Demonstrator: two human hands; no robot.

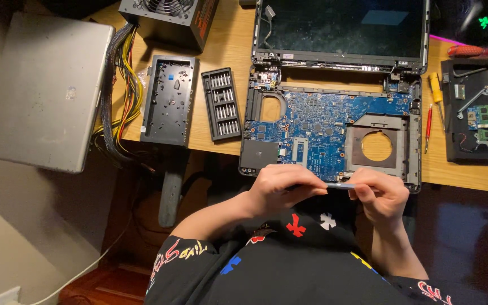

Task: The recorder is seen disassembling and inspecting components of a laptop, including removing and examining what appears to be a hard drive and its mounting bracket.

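Pinching a thin grey strip (340,185) between them, left hand (286,186) and right hand (380,195) sit at six o'clock of the laptop (334,121); bit case (221,104) at nine.

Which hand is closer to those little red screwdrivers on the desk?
Right hand: the red screwdrivers lie on its side of the open laptop; the left hand sits farther away.

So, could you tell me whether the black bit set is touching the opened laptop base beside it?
Apart. The head view shows a strip of bare wooden desk between the bit set and the left edge of the laptop base.
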